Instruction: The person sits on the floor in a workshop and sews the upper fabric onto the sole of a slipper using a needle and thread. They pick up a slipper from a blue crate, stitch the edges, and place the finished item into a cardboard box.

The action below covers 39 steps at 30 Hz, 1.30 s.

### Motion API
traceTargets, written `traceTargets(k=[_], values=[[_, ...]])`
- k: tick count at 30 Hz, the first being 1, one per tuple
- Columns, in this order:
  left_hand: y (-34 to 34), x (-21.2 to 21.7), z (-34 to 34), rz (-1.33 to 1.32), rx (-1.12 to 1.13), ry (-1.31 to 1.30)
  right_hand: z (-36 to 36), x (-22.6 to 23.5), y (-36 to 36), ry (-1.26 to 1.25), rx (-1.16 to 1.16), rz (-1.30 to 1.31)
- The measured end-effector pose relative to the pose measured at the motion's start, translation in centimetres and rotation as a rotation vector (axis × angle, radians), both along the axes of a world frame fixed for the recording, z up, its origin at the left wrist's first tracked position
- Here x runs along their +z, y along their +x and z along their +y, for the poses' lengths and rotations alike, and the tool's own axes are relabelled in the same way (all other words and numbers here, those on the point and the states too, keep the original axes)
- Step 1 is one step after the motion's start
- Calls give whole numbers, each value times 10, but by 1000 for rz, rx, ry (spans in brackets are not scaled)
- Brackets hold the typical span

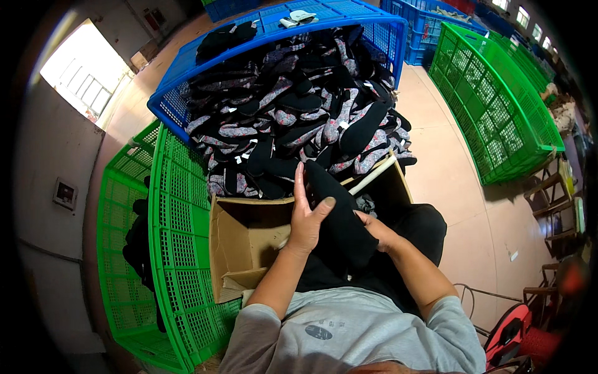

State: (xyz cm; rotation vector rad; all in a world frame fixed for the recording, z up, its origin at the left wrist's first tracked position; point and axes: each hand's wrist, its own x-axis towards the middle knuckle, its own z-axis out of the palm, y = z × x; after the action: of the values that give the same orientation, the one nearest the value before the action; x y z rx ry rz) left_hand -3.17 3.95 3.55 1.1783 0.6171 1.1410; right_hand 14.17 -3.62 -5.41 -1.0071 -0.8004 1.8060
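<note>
A black slipper (342, 215), sole side facing up, is between my hands above my lap. My left hand (305, 225) holds its left edge, with straight fingers along the side and the thumb across the top. At the heel end, my right hand (377, 233) grips the right edge; some of its fingers are hidden beneath. Just beyond, a large heap of slippers (283, 118) in floral fabric with black soles spills from a tipped blue crate (398, 50).
An open cardboard box (233, 240) sits in front of me, a pale tube (374, 175) slanting across its right side. Green mesh crates stand left (180, 249) and right (492, 106). Black items (224, 38) lie on the blue crate. A red seat (507, 333) is at lower right.
</note>
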Motion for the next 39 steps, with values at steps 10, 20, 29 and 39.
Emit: traceTargets(k=[10,20,29,39], values=[[8,-3,-8,506,296,274,-4,12,-7,-15,131,-24],[7,8,-10,602,339,401,-5,6,-8,16,152,-67],[-18,12,-6,986,10,374,-1,23,5,101,-338,-335],[-9,-15,-12,1106,-273,386,-13,30,5,516,-256,-562]])
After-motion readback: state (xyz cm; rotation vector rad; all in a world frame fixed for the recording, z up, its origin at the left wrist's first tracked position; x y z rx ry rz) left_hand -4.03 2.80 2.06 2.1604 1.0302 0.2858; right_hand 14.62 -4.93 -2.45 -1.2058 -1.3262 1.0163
